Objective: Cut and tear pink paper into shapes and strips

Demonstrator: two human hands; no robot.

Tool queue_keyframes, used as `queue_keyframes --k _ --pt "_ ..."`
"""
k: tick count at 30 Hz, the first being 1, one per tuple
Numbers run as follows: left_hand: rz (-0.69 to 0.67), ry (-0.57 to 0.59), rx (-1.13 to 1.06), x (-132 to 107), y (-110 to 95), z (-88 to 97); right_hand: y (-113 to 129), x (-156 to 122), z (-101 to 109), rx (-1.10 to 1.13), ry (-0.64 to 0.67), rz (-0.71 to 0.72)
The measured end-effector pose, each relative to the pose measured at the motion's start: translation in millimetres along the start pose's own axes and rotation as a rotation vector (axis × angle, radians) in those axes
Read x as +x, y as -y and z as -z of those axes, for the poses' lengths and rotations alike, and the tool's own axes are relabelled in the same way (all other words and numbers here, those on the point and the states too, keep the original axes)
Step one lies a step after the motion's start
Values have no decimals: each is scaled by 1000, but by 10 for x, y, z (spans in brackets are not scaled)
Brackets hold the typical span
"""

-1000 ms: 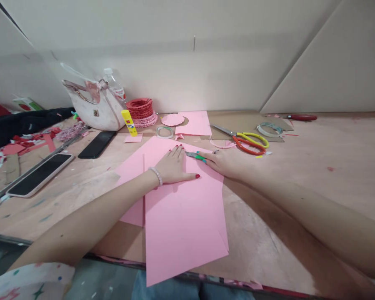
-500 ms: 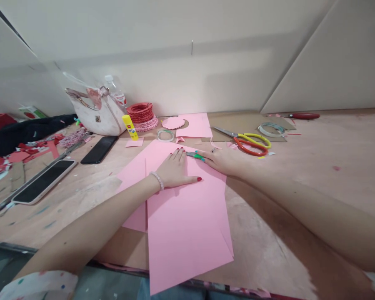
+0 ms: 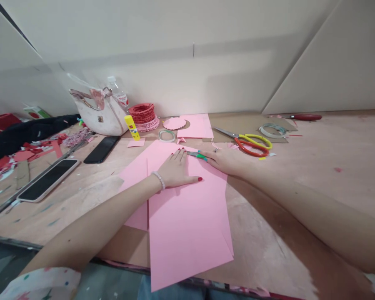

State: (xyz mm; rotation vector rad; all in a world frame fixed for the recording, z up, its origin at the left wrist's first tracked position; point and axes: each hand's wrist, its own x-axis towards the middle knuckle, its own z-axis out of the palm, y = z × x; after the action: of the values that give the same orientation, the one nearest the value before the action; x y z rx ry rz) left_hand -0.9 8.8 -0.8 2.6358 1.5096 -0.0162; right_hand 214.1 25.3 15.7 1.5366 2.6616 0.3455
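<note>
My left hand (image 3: 175, 170) lies flat, fingers stretched out, on a large pink paper sheet (image 3: 187, 233). Its thumb points right, and its fingertips are near the sheet's far edge. Just right of those fingertips, my right hand (image 3: 223, 160) is closed on a small craft knife (image 3: 193, 154) with a grey blade and a green part near the fingers. The blade lies low over the paper, its tip close to my left fingers. Another pink sheet (image 3: 137, 216) shows under the left side, and the front of the top sheet reaches past the table edge.
Scissors (image 3: 253, 143) with yellow and red handles lie at the back right, near a tape roll (image 3: 272, 130) and a red-handled tool (image 3: 306, 117). A glue stick (image 3: 132, 128), coiled red cord (image 3: 142, 114), a white handbag (image 3: 104, 118) and two phones (image 3: 101, 149) are on the left.
The view has shifted slightly, so things on the left appear a little further right. Both hands and the knife stay in nearly the same place on the paper.
</note>
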Motion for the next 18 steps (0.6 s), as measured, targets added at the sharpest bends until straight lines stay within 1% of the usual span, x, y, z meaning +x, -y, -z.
queue_keyframes --k 4,6,8,11,13,14,16,18 --pt "9 6 1 1 4 -3 12 70 -4 64 -77 48" --pt "6 -4 5 -1 6 -5 5 65 -11 34 -78 33" --pt "-5 -18 12 -2 7 -6 -22 8 -8 -47 -54 0" --pt "-18 -38 21 -3 2 3 -106 -175 17 -161 18 -101" --pt "-20 -51 27 -5 -7 17 -186 -338 28 -166 51 -154" --pt "-19 -58 30 -7 -14 24 -230 -424 25 -153 50 -154" --pt "-19 -71 32 -13 -30 35 -322 -589 -3 -148 5 -161" --pt "-17 -92 31 -16 -43 33 -414 -733 -51 -202 -22 -171"
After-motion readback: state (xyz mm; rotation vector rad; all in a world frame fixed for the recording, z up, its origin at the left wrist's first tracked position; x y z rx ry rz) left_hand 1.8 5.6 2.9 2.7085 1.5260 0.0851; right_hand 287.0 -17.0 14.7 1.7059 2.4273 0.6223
